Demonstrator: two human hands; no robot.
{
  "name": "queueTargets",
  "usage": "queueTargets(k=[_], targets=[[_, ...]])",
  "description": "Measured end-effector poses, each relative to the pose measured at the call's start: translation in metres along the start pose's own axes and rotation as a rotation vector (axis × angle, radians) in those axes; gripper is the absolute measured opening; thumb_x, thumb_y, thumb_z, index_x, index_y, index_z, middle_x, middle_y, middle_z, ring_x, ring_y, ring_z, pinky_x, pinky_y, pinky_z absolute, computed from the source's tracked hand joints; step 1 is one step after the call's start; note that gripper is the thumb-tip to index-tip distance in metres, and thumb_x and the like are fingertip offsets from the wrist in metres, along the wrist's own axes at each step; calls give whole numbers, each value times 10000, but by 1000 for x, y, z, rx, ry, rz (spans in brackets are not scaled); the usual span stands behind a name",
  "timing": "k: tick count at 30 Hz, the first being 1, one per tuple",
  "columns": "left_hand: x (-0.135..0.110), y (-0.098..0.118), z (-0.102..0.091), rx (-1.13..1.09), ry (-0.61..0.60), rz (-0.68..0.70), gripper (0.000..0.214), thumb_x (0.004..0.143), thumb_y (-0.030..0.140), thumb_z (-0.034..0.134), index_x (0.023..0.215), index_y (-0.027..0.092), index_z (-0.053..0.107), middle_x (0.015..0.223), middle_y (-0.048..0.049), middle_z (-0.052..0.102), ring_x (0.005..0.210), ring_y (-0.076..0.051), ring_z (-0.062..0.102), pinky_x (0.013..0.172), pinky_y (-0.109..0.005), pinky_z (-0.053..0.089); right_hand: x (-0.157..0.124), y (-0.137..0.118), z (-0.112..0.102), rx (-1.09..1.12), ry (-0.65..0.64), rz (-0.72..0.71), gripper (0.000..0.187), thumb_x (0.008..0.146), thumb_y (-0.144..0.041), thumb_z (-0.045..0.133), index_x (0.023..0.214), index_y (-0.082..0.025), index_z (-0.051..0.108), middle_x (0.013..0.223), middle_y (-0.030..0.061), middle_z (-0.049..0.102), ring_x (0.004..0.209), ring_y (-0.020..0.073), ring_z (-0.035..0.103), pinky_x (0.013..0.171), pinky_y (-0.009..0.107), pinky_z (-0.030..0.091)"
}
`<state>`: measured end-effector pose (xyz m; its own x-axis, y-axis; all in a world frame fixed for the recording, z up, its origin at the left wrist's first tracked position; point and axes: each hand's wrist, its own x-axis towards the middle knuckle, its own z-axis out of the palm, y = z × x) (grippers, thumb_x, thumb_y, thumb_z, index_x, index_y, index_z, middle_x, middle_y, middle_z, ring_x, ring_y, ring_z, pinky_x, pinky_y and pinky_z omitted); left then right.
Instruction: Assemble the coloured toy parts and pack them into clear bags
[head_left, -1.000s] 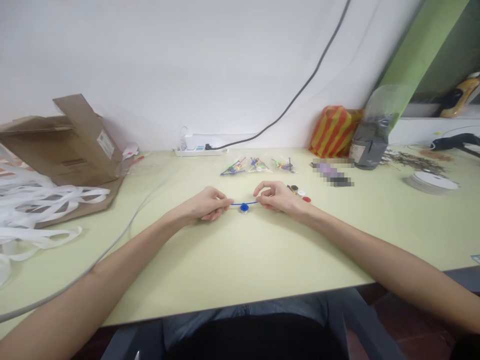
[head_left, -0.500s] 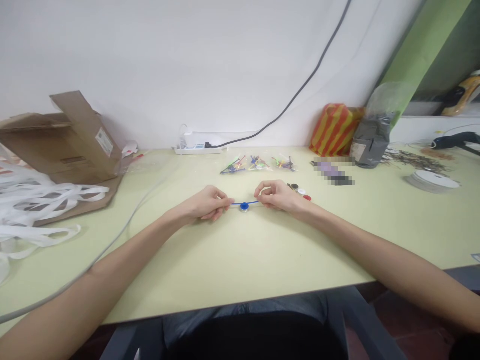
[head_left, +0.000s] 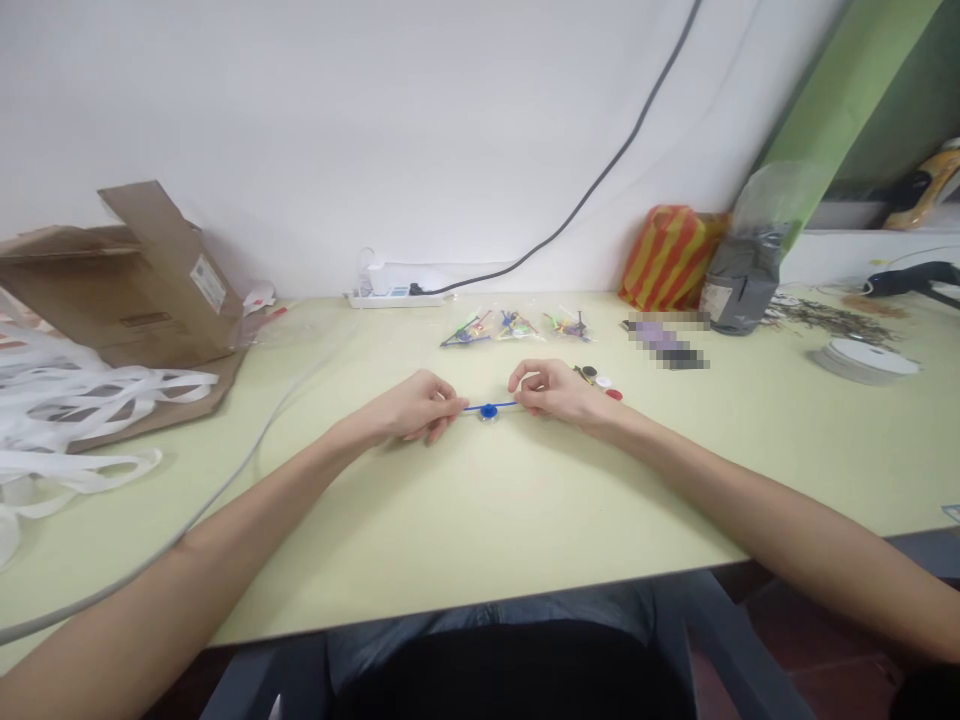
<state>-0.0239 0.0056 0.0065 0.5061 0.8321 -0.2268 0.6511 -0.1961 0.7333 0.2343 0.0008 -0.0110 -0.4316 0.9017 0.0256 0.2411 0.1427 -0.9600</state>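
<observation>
A thin blue wire (head_left: 489, 407) runs level above the table, with a round blue hub (head_left: 489, 411) at its middle and a small silver disc (head_left: 489, 419) just below the hub. My left hand (head_left: 420, 405) pinches the wire's left end between its fingertips. My right hand (head_left: 547, 390) pinches the right end. Close beyond my right hand lie a dark cap (head_left: 589, 373), a white cap (head_left: 603, 382) and a red cap (head_left: 614, 395).
Plastic packets of coloured sticks (head_left: 517, 326) lie at the back of the pale green table (head_left: 480, 530). A cardboard box (head_left: 127, 285) and white strips (head_left: 75, 420) fill the left. A ribbon spool (head_left: 864, 362) sits right; a grey cable (head_left: 225, 480) crosses the left.
The blue wire has flattened from a slight upward bow to nearly straight, and my hands have drawn slightly closer together. The view has tilted a little.
</observation>
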Motion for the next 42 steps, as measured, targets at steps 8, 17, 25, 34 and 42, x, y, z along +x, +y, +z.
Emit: queueTargets(k=[8, 17, 25, 34, 42], targets=[[-1, 7, 3, 101, 47, 60, 500, 887, 578, 547, 592, 174, 557, 481, -30, 597, 404, -92, 368, 436, -235, 291, 3, 9, -1, -50, -73, -76, 158, 717, -165, 607, 823, -212, 499, 594, -57, 523, 517, 91, 427, 517, 220, 292], [3, 13, 10, 293, 175, 147, 401, 858, 395, 561, 538, 194, 428, 492, 27, 415, 473, -106, 313, 498, -266, 217, 3, 7, 0, -206, -109, -141, 116, 710, -132, 533, 744, -212, 455, 592, -56, 483, 529, 93, 399, 530, 227, 276], [2, 12, 4, 317, 125, 133, 397, 869, 397, 537, 563, 194, 389, 530, 34, 354, 493, -105, 276, 499, -270, 191, 6, 10, 2, -213, -110, -186, 110, 705, -126, 520, 735, -209, 455, 596, -59, 465, 535, 93, 402, 529, 227, 287], [-7, 11, 0, 140, 56, 109, 414, 914, 468, 519, 614, 183, 512, 492, 2, 527, 445, -100, 386, 495, -235, 329, 1, 7, -3, -23, -76, -99, 117, 758, -203, 610, 825, -212, 514, 625, -44, 536, 560, 103, 473, 529, 220, 316], [-4, 5, 1, 67, 73, 112, 461, 922, 527, 509, 614, 184, 488, 484, 5, 511, 432, -88, 363, 466, -227, 300, -2, 1, -1, 19, -27, -55, 152, 752, -240, 639, 872, -209, 549, 617, -45, 535, 548, 101, 465, 488, 211, 285]])
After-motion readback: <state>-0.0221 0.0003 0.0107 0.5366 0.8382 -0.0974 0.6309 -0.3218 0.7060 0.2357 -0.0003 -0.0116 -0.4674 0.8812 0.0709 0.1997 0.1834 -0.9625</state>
